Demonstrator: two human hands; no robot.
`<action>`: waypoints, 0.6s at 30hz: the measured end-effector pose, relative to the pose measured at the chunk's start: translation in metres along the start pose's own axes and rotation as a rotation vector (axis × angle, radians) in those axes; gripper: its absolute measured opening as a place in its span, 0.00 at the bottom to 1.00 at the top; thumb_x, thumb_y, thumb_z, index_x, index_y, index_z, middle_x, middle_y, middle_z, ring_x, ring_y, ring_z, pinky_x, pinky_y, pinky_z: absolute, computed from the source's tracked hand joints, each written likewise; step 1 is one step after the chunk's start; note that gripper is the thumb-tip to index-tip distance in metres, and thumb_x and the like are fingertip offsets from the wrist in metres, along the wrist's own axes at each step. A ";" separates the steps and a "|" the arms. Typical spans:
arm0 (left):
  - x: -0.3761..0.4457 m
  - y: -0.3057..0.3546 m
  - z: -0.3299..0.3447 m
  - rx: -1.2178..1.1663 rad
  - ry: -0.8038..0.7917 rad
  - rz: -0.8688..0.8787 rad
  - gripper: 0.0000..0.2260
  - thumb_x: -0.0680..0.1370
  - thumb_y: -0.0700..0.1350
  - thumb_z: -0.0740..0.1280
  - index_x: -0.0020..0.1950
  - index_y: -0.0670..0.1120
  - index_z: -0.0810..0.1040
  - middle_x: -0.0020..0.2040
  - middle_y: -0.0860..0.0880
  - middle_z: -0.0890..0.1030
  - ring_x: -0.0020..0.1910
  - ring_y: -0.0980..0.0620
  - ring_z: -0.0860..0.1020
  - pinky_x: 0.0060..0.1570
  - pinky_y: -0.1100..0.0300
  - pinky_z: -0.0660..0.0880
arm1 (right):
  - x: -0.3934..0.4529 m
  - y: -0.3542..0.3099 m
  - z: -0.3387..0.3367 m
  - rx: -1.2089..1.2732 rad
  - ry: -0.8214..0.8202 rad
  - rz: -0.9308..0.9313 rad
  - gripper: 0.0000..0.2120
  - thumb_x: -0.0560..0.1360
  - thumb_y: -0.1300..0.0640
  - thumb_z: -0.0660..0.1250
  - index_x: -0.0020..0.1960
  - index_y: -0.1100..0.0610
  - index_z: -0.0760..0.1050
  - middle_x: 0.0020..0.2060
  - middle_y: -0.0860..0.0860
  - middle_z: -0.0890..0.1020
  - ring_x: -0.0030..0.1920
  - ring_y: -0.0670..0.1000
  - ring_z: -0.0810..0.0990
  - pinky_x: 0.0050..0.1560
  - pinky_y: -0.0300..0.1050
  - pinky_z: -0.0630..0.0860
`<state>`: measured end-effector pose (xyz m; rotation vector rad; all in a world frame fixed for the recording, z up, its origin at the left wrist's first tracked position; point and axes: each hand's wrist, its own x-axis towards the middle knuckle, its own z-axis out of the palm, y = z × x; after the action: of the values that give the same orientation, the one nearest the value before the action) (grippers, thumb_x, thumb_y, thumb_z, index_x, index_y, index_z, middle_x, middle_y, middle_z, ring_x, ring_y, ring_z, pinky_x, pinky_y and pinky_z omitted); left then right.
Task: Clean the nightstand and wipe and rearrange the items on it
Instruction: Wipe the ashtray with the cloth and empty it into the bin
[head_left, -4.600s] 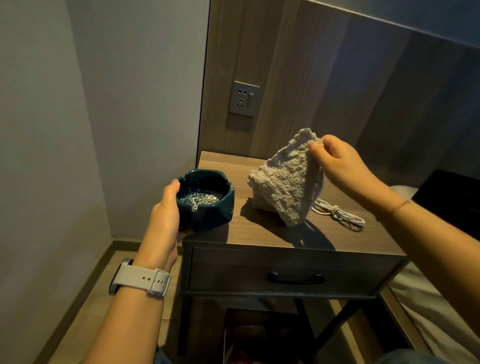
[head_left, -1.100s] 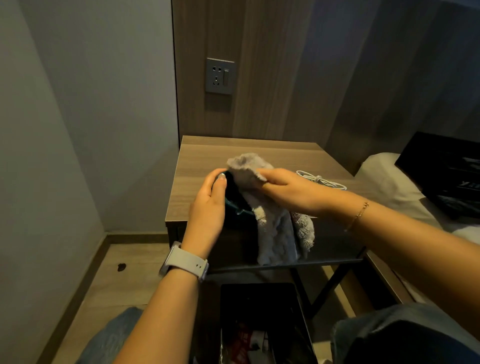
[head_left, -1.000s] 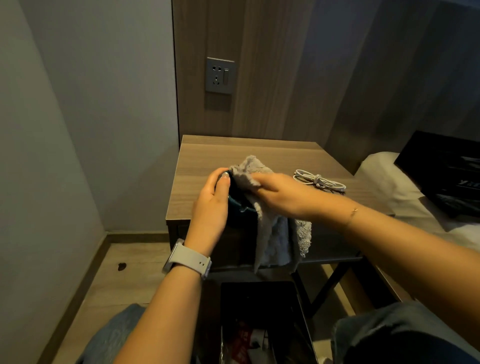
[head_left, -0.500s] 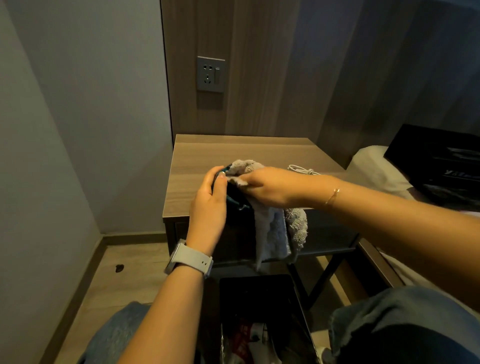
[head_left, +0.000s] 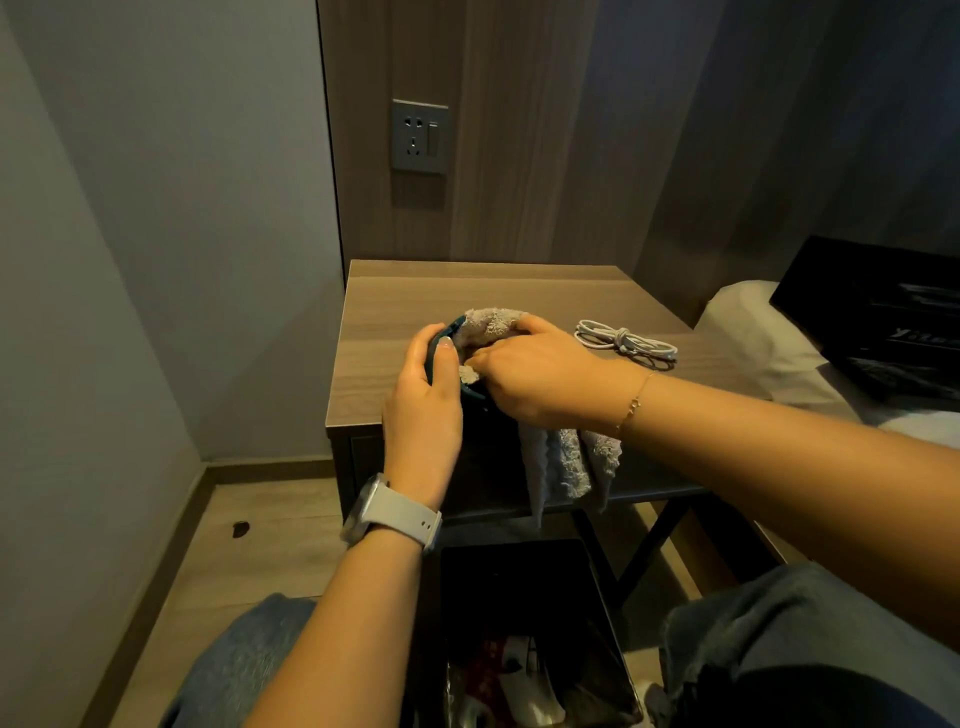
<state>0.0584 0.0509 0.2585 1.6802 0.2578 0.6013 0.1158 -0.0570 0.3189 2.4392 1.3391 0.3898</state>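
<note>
My left hand (head_left: 423, 410) grips a dark teal ashtray (head_left: 451, 332), tilted on its side in front of the wooden nightstand (head_left: 467, 291); only part of its rim shows. Pressed into the ashtray's opening is a grey-beige fluffy cloth (head_left: 566, 462), held by my right hand (head_left: 540, 374). Part of the cloth bunches above the rim and the rest hangs below my right wrist. A coiled white cable (head_left: 623, 340) lies on the nightstand top, to the right of my hands.
A black bin (head_left: 524, 582) with rubbish inside stands on the floor under my hands. A wall socket (head_left: 420, 136) is above the nightstand. A pillow (head_left: 758, 332) and a black box (head_left: 883, 317) lie on the bed at right. My knees frame the bin.
Since 4.6 s ago the ashtray came off the nightstand, tipped on its side over the bin, and the cloth went into it. In the last second my right hand shifts the cloth inside.
</note>
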 end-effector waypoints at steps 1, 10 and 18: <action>-0.002 0.001 0.000 0.009 0.011 0.012 0.16 0.82 0.54 0.54 0.68 0.56 0.70 0.51 0.59 0.78 0.48 0.62 0.76 0.47 0.61 0.74 | -0.001 -0.002 -0.003 -0.051 0.016 -0.006 0.12 0.77 0.55 0.56 0.53 0.54 0.76 0.52 0.48 0.81 0.59 0.53 0.75 0.58 0.49 0.62; -0.010 0.004 0.003 0.021 0.020 0.070 0.14 0.81 0.54 0.55 0.65 0.57 0.72 0.47 0.60 0.78 0.47 0.60 0.78 0.50 0.51 0.78 | -0.017 -0.002 -0.020 0.071 -0.190 0.062 0.13 0.79 0.55 0.56 0.53 0.59 0.76 0.50 0.56 0.79 0.55 0.57 0.72 0.47 0.45 0.60; -0.008 0.006 -0.004 -0.030 -0.059 0.079 0.14 0.82 0.53 0.54 0.67 0.57 0.70 0.52 0.61 0.77 0.52 0.60 0.77 0.46 0.64 0.76 | -0.051 0.022 -0.025 1.207 0.084 0.534 0.10 0.73 0.60 0.63 0.43 0.66 0.78 0.37 0.59 0.81 0.41 0.51 0.75 0.43 0.46 0.70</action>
<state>0.0483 0.0494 0.2631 1.6827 0.1398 0.6102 0.0963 -0.1074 0.3471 3.8112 1.0485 -0.3522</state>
